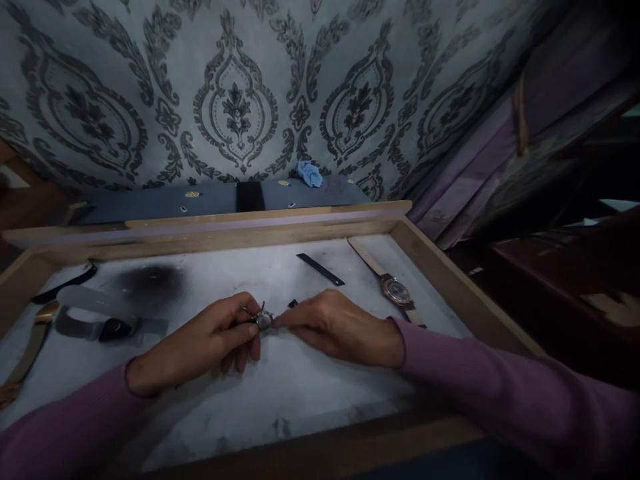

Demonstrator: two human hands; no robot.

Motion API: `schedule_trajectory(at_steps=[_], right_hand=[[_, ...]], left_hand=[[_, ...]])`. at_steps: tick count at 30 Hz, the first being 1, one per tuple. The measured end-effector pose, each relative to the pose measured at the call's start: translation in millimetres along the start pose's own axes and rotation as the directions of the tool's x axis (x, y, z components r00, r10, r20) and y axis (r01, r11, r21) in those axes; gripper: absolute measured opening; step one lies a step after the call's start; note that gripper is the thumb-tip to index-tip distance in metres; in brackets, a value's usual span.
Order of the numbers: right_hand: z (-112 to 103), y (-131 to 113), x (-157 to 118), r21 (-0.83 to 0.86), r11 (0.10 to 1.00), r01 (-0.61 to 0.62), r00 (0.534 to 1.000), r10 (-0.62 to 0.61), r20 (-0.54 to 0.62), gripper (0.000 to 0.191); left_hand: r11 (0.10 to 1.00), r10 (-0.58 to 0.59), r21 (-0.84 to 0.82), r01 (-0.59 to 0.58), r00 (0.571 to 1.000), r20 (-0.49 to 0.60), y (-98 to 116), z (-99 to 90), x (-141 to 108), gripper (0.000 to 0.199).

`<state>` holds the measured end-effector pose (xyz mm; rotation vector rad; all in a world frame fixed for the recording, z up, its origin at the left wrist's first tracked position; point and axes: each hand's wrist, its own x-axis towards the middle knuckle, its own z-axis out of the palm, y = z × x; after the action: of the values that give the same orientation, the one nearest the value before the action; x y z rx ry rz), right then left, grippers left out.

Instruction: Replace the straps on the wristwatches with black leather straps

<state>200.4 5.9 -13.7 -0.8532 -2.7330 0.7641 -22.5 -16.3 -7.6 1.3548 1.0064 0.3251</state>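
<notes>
My left hand (pixel 220 340) pinches a small round watch case (pixel 264 321) between thumb and fingers, over the white bottom of a wooden tray. Thin metal parts stick out around its edge. My right hand (pixel 335 327) is closed, its fingertips against the right side of the case. Whatever those fingers may hold is hidden. A small dark piece (pixel 293 303) shows just behind them; I cannot tell whether it is held or lying on the tray. Beyond the right hand lies a black watch strap piece (pixel 321 269). To its right is a wristwatch (pixel 397 291) with a strap laid out straight.
At the tray's left are a watch with a black face (pixel 115 329), a gold-toned band (pixel 30 353) and a dark strap (pixel 65 283). The wooden tray rim (pixel 270 229) surrounds the work. Behind it lie a black flat object (pixel 249 197) and a blue crumpled cloth (pixel 310 174).
</notes>
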Motion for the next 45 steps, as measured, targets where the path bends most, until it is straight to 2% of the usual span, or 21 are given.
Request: schedule_trajectory(at_steps=[4,6,9,13,18,20,24,28,32,35,38,40,41,43,45], right_hand=[[-5,1,-2,-0.217,0.972,0.088,0.994,-0.073,0.076,0.031],[-8,0,-3,-0.332,0.938,0.101,0.992,-0.07,0.102,0.031],[-12,0,-5,-0.412,0.907,0.088,0.994,-0.05,0.102,0.028],[-12,-1,-8,-0.407,0.913,0.026,0.998,0.003,0.07,0.023],[-1,-6,-6,-0.117,0.987,-0.112,0.987,0.097,-0.128,0.027],[5,-8,-4,-0.094,0.989,-0.111,0.985,0.096,-0.144,0.025],[10,-11,-5,-0.323,0.946,0.032,0.999,-0.037,-0.009,0.028],[9,-11,-11,-0.532,0.841,0.094,0.994,-0.047,0.102,0.034],[9,-10,-15,-0.587,0.806,0.077,0.995,-0.021,0.101,0.027],[11,-9,-16,-0.574,0.818,0.018,0.998,0.02,0.059,0.02],[9,-12,-14,-0.394,0.916,-0.077,0.997,0.065,-0.045,0.018],[7,-16,-11,-0.102,0.982,-0.162,0.977,0.144,-0.159,0.018],[6,-18,-9,0.082,0.978,-0.189,0.96,0.202,-0.196,0.018],[5,-22,-3,0.435,0.879,-0.198,0.932,0.306,-0.195,0.022],[5,-25,2,0.683,0.709,-0.177,0.919,0.368,-0.143,0.029]], left_hand=[[0.999,0.019,-0.045,-0.021,0.999,-0.03,0,-1.7,1,0.016],[0.997,0.015,-0.072,-0.019,0.999,-0.052,0,-2.5,2,0.017],[0.994,0.014,-0.104,-0.022,0.997,-0.075,2,-3.0,1,0.015],[0.992,0.031,-0.121,-0.043,0.994,-0.102,7,-1.1,-3,0.008],[0.981,0.066,-0.176,-0.082,0.993,-0.095,7,3.0,-6,0.016],[0.982,0.07,-0.17,-0.084,0.994,-0.089,8,3.5,-7,0.018],[0.984,0.069,-0.15,-0.092,0.986,-0.149,10,1.5,-8,0.021],[0.986,0.064,-0.138,-0.09,0.98,-0.188,13,-0.7,-8,0.023],[0.986,0.074,-0.132,-0.099,0.98,-0.183,14,-0.4,-9,0.022],[0.984,0.078,-0.143,-0.104,0.981,-0.178,13,0.3,-9,0.022],[0.984,0.078,-0.149,-0.101,0.985,-0.155,12,0.6,-8,0.018],[0.983,0.08,-0.157,-0.101,0.988,-0.134,11,1.1,-7,0.017],[0.982,0.078,-0.162,-0.098,0.989,-0.124,10,1.6,-7,0.018],[0.981,0.07,-0.17,-0.088,0.992,-0.109,10,2.9,-7,0.019],[0.983,0.059,-0.169,-0.075,0.994,-0.096,11,4.5,-7,0.019]])
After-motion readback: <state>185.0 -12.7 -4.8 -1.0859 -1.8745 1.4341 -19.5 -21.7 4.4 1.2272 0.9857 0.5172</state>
